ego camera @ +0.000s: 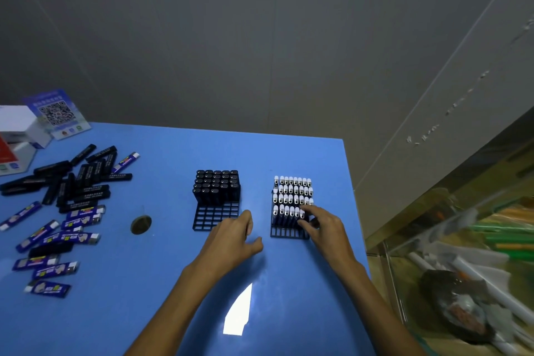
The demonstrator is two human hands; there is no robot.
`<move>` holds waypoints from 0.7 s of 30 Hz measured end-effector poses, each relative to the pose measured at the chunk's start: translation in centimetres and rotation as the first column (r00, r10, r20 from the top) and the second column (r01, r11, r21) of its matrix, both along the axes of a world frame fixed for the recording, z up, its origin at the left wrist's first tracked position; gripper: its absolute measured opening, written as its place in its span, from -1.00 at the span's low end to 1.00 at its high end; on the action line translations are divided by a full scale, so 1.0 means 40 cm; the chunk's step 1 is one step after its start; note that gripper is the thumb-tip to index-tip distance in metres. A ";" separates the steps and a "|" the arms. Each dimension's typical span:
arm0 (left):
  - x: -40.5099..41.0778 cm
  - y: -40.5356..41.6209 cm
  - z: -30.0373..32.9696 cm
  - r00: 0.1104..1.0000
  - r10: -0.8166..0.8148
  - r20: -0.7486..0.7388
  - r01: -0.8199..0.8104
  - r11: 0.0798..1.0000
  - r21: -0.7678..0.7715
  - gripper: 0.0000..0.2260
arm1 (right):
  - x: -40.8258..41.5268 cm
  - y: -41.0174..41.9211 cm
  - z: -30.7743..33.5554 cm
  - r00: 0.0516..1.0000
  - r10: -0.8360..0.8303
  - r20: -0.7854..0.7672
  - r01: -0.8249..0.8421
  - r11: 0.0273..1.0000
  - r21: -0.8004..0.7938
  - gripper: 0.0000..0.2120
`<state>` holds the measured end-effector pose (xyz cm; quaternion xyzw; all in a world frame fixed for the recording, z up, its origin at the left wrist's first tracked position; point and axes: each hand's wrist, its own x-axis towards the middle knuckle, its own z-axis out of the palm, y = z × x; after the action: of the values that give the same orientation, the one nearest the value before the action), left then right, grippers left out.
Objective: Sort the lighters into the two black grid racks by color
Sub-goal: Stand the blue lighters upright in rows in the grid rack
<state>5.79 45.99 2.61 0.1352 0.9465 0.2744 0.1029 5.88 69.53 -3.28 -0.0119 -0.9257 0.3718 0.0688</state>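
Both racks hold lighters (292,196) upright; right hand (323,225) pinches one, left hand (234,235) relaxed.

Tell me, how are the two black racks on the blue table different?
The left rack holds all-black lighters; the right rack holds blue lighters with white tops. The left rack has several empty rows in front; the right rack is nearly full. The right hand touches the right rack's lighters; the left hand rests by the left rack. Both are black grids.
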 end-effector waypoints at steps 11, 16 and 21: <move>-0.006 -0.002 -0.036 0.995 -0.089 0.052 0.083 0.990 0.115 -0.83 | 0.007 0.015 0.005 1.000 0.011 -0.010 -0.012 0.999 -0.038 -0.79; -0.010 -0.001 -0.046 0.996 -0.091 -0.004 0.091 0.995 0.028 -0.90 | 0.022 0.006 0.024 1.000 -0.007 -0.011 0.007 1.000 0.019 -0.75; -0.003 0.026 -0.019 0.996 -0.089 -0.003 0.089 0.995 -0.042 -0.76 | 0.039 -0.037 0.080 0.994 0.114 -0.003 -0.113 0.985 -0.134 -0.83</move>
<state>5.68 47.01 1.84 0.1757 0.9454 0.2492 0.1154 7.43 68.04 -0.08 0.0355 -0.8980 0.4362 0.0447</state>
